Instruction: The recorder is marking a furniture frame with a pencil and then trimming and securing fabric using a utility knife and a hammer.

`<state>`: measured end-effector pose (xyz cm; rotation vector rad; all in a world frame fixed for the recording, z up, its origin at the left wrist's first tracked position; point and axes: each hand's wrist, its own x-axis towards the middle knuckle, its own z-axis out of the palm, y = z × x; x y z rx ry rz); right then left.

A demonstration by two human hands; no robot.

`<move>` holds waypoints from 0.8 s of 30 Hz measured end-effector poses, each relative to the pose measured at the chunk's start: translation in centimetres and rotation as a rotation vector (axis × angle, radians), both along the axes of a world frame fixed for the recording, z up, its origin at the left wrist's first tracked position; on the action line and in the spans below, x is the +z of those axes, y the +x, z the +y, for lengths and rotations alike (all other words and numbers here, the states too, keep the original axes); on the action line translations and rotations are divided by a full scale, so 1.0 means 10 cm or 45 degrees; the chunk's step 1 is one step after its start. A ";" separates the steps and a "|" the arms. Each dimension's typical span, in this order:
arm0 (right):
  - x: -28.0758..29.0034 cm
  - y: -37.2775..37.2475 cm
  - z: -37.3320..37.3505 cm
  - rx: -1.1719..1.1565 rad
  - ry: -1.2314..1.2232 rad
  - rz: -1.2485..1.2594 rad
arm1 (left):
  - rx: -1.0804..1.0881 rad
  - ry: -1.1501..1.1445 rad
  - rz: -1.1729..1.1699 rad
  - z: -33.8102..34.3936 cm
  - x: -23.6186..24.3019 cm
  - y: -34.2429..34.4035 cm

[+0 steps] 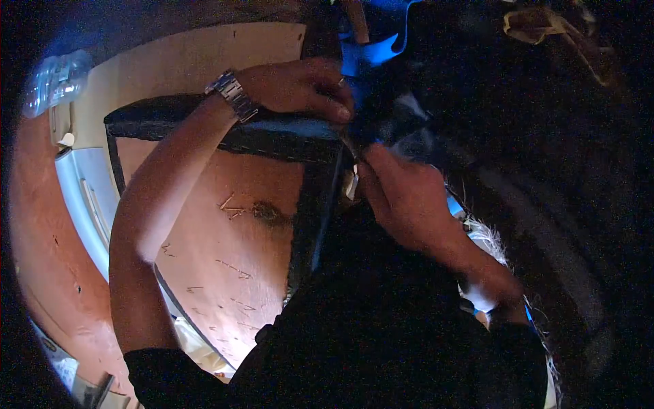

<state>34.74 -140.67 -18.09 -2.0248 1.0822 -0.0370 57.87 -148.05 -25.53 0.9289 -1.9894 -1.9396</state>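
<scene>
My left hand, a metal-band watch on its wrist, rests over the upper corner of a black fabric-edged frame. Its thumb and fingertips come together at that corner; what they pinch is too dark to make out. Just below and to the right, my right hand is closed, its fingertips near the left hand's. A thin strip runs between the two hands, and a small pale piece shows beside the right fingers. The strip's kind cannot be told.
Inside the frame lies a brownish board with scattered staple-like bits and a dark knot. A clear plastic bottle is at the far left. Blue material hangs at the top, and white frayed fibres show behind my right wrist.
</scene>
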 end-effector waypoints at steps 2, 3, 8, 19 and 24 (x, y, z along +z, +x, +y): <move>0.09 0.04 -0.05 0.031 0.001 0.098 | 0.041 -0.126 -0.022 -0.01 -0.02 0.00; 0.14 0.05 -0.06 0.053 0.005 0.195 | -0.028 -0.046 0.014 -0.05 -0.03 -0.02; 0.04 0.14 -0.02 -0.011 -0.041 0.159 | -0.078 0.116 0.156 -0.12 -0.07 -0.05; 0.18 0.11 -0.08 0.053 0.060 0.236 | -0.087 0.192 0.024 -0.10 -0.14 -0.06; 0.20 0.08 -0.08 -0.033 0.211 0.204 | -0.119 0.118 0.003 -0.09 -0.11 -0.06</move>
